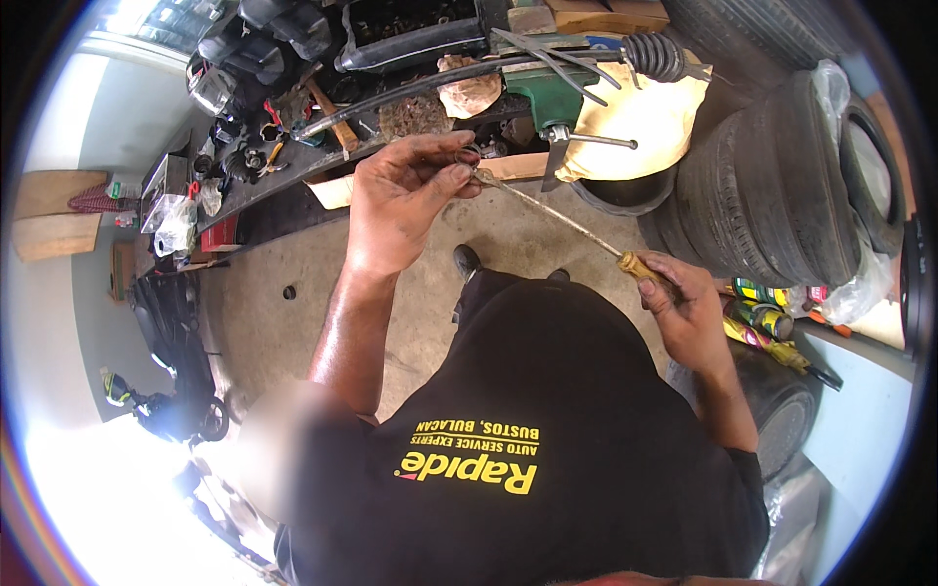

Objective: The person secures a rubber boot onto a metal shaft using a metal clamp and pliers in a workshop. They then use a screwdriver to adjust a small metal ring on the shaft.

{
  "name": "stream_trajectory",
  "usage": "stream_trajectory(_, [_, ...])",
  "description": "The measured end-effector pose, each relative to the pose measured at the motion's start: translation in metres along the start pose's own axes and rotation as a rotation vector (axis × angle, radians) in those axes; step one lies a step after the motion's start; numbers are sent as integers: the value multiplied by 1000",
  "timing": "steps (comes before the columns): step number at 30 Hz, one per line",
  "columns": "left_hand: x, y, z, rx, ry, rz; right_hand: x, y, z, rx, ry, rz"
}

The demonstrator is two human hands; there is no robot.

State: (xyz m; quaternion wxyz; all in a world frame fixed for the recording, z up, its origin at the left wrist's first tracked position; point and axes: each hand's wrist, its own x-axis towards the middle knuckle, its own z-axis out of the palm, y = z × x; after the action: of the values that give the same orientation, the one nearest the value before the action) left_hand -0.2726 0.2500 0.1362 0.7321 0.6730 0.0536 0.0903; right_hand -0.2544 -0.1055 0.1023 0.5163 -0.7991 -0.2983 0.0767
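My right hand [689, 308] is wrapped round the amber handle of a long screwdriver [562, 218], near the right side of my body. Its thin shaft slants up and left to my left hand [410, 195]. There, thumb and fingers pinch a small ring-like metal piece [468, 153], and the screwdriver's tip meets it at the fingertips. Exactly how tip and ring touch is too small to make out. Both hands are in the air in front of the workbench [274, 186]. Dark grime marks the fingers.
On the bench, a green vise [532, 98] stands by a long shaft with a black ribbed boot [653, 57]. Yellowish paper [645, 122] hangs near it. A hammer [334, 117] and dark parts lie leftward. Stacked tires [747, 195] stand right; a motorcycle [176, 342] is at left.
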Motion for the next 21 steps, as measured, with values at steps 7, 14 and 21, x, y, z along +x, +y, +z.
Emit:
stream_trajectory(7, [5, -15, 3, -2, 36, -38, 3, 2, 9, -300, 79, -164])
stream_trajectory(14, [11, -26, 3, -74, 54, -23, 15, 9, -8, 492, -116, 284])
stream_trajectory(21, [12, -32, 3, -119, 44, -33, 20, 4, -17, 1198, -325, 647])
